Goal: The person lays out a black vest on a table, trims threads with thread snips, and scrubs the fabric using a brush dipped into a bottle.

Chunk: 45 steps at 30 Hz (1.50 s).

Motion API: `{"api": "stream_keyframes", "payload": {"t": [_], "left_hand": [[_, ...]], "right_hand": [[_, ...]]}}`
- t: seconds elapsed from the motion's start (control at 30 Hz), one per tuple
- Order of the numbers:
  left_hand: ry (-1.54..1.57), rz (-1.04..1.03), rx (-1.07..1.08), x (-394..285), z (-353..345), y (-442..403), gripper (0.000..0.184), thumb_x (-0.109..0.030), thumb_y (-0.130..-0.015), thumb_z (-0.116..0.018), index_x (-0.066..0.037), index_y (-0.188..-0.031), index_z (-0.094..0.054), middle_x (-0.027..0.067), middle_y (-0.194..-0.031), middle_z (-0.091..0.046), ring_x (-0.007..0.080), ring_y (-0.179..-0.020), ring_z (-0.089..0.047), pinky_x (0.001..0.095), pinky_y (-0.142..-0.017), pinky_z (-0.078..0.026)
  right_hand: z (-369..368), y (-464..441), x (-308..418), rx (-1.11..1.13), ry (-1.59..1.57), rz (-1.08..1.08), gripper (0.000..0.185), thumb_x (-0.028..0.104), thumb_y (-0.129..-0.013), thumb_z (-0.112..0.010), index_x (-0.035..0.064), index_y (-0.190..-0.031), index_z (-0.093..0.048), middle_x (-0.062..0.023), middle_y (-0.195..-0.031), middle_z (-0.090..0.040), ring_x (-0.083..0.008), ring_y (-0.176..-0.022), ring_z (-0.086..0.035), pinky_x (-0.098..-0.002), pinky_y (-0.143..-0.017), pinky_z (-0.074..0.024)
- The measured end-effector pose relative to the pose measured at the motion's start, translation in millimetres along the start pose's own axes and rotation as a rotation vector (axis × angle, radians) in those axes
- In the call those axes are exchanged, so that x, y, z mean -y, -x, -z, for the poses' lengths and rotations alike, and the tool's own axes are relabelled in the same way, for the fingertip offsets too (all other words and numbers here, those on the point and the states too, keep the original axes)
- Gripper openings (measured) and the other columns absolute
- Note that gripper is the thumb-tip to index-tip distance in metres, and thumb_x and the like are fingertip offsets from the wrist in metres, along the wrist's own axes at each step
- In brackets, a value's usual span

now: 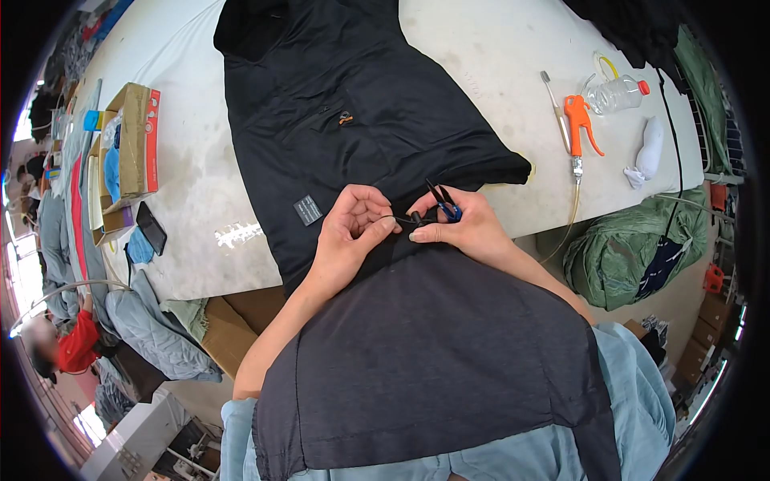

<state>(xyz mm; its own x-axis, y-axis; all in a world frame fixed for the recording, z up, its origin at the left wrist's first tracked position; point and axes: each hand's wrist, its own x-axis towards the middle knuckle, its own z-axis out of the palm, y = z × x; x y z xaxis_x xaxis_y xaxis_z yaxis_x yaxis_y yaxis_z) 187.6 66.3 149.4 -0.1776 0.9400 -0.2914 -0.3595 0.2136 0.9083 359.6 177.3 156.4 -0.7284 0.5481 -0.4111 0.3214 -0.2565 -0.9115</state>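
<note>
Fingers (pixel 377 232) pinch a thin black cord (pixel 403 219).

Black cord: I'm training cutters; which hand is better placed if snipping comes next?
Likely the right hand: the blue-handled snips are in it, while the left hand pinches the cord.

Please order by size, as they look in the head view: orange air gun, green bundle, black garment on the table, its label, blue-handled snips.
1. Black garment
2. Green bundle
3. Orange air gun
4. Label and snips: they look alike, and the snips are partly hidden, so not ranked.
</note>
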Motion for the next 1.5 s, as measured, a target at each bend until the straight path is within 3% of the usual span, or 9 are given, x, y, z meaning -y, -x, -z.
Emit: {"api": "stream_keyframes", "payload": {"t": [0.23,0.4,0.57,0.6,0.7,0.8,1.0,1.23,1.5], "left_hand": [[-0.048,0.129,0.005,-1.9,8.1,-4.3,0.027,-0.013,-0.092,-0.058,-0.002,-0.115,-0.051,0.0013,-0.086,-0.055,0.0100,-0.076,-0.056,0.0201,-0.067,-0.039],[-0.185,0.162,0.114,-16.7,-0.1,-11.4,0.035,-0.017,-0.092,-0.061,-0.003,-0.123,-0.053,0.0002,-0.089,-0.056,0.0064,-0.073,-0.052,0.0194,-0.069,-0.041],[-0.736,0.122,0.263,-34.5,-7.7,-23.9,0.023,-0.019,-0.086,-0.066,-0.004,-0.103,-0.065,0.0013,-0.083,-0.063,0.0084,-0.066,-0.055,0.0246,-0.065,-0.046],[-0.721,0.028,0.236,-27.7,-6.8,-25.3,0.020,-0.017,-0.085,-0.065,-0.002,-0.099,-0.065,0.0026,-0.078,-0.064,0.0096,-0.068,-0.056,0.0257,-0.067,-0.046],[-0.585,0.251,0.296,-30.2,-7.6,-23.8,0.017,-0.013,-0.087,-0.064,-0.004,-0.101,-0.065,-0.0016,-0.086,-0.062,0.0040,-0.078,-0.054,0.0203,-0.073,-0.043],[-0.457,0.251,0.223,-16.8,-7.3,-18.3,0.016,-0.013,-0.089,-0.062,-0.003,-0.101,-0.064,-0.0028,-0.085,-0.062,0.0036,-0.078,-0.054,0.0195,-0.074,-0.043],[-0.190,0.478,0.174,-13.5,-5.5,-19.7,0.019,-0.017,-0.092,-0.059,-0.004,-0.104,-0.064,-0.0048,-0.087,-0.061,0.0013,-0.080,-0.051,0.0191,-0.075,-0.040],[-0.168,0.511,0.221,-9.2,-3.5,-24.4,0.025,-0.023,-0.093,-0.058,-0.004,-0.107,-0.065,-0.0064,-0.083,-0.056,0.0018,-0.075,-0.044,0.0175,-0.074,-0.036],[-0.132,0.536,0.215,-11.0,-4.2,-24.1,0.026,-0.024,-0.092,-0.059,-0.004,-0.106,-0.065,-0.0070,-0.083,-0.056,0.0020,-0.076,-0.044,0.0171,-0.075,-0.036]], "right_hand": [[12.2,6.9,-19.5,-0.214,-0.258,-0.033,0.028,0.013,-0.078,-0.074,0.0035,-0.101,-0.062,0.0024,-0.083,-0.062,-0.0003,-0.059,-0.047,-0.0184,-0.052,-0.0382],[12.9,14.3,-26.3,-0.136,-0.144,0.034,0.024,0.012,-0.081,-0.072,0.0027,-0.100,-0.061,-0.0019,-0.088,-0.062,-0.0083,-0.085,-0.058,-0.0245,-0.078,-0.0466],[14.0,12.1,-25.4,-0.074,-0.285,-0.057,0.023,0.008,-0.080,-0.072,0.0035,-0.098,-0.058,-0.0024,-0.086,-0.062,-0.0041,-0.067,-0.053,-0.0198,-0.059,-0.0419],[14.1,11.3,-26.2,-0.059,-0.336,-0.079,0.023,0.007,-0.080,-0.072,0.0037,-0.098,-0.057,-0.0025,-0.086,-0.062,-0.0030,-0.063,-0.052,-0.0189,-0.055,-0.0400],[13.0,11.4,-24.5,-0.048,-0.603,-0.054,0.024,0.005,-0.080,-0.071,0.0047,-0.097,-0.054,-0.0027,-0.085,-0.062,-0.0011,-0.054,-0.045,-0.0181,-0.047,-0.0333],[13.2,10.0,-31.0,-0.053,-0.594,-0.081,0.025,0.005,-0.082,-0.069,0.0046,-0.102,-0.054,-0.0015,-0.087,-0.062,-0.0007,-0.057,-0.045,-0.0193,-0.049,-0.0347],[17.8,9.3,-27.9,-0.287,0.433,0.625,0.032,0.012,-0.080,-0.070,0.0062,-0.110,-0.062,-0.0032,-0.086,-0.062,-0.0136,-0.068,-0.059,-0.0266,-0.058,-0.0442],[28.9,14.7,-31.0,-0.136,0.571,0.597,0.027,0.019,-0.078,-0.072,0.0068,-0.103,-0.068,-0.0038,-0.086,-0.063,-0.0183,-0.071,-0.061,-0.0287,-0.061,-0.0466],[26.4,12.4,-32.8,-0.092,0.325,0.457,0.026,0.018,-0.078,-0.072,0.0073,-0.102,-0.069,-0.0039,-0.084,-0.063,-0.0183,-0.072,-0.061,-0.0285,-0.063,-0.0461]]}}
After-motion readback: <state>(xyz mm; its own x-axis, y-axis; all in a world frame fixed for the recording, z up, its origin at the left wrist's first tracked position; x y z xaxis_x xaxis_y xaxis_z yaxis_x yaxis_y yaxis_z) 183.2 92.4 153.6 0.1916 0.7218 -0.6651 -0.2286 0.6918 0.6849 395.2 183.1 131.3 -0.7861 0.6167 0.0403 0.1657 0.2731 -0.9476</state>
